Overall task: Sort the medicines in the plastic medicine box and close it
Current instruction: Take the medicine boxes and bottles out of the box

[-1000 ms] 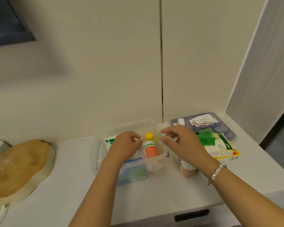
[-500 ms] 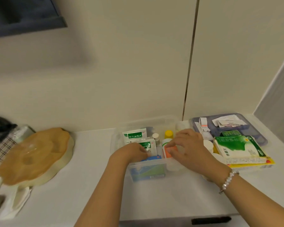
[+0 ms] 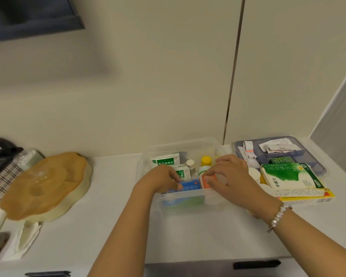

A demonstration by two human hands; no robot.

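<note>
Room: a pale wall with a vertical metal seam is seen above a white worktop (image 3: 188, 232); a dark drawer handle shows at the near edge.
Landmark: the clear plastic medicine box (image 3: 183, 194) stands open near the wall, slightly right of centre; no lid is on it.
Left of the box: a tan lobed tray (image 3: 42, 184) is set well apart from it.
Right of the box: a blue-grey tray (image 3: 318, 168) with paper slips lies near the wall, and a green-and-white medicine carton (image 3: 292, 179) is stacked on a yellow carton just beside the box's right wall.
Inside the box: green-and-white sachets (image 3: 165, 159) stand at the back left, a yellow-capped bottle (image 3: 206, 160) at the back, a small white-capped vial (image 3: 190, 163) between them.
Left hand (image 3: 162, 179): curled, fingertips closed on the top edge of a blue carton (image 3: 190, 185) standing against the front wall.
Right hand (image 3: 230, 176): fingers bent and closed around an orange-labelled bottle (image 3: 204, 179), upright, just right of the blue carton.
Key relation: the bottle's long axis is vertical and it lies directly under the right hand, which is the nearer one; the carton's edge lies under the left.
Step judged: items are being seated side by side; the closing is not yet begun.
Change from earlier frames: the view has been turned leftward, so more of the tan tray is shown; both hands have been lowered from above the box into it.
</note>
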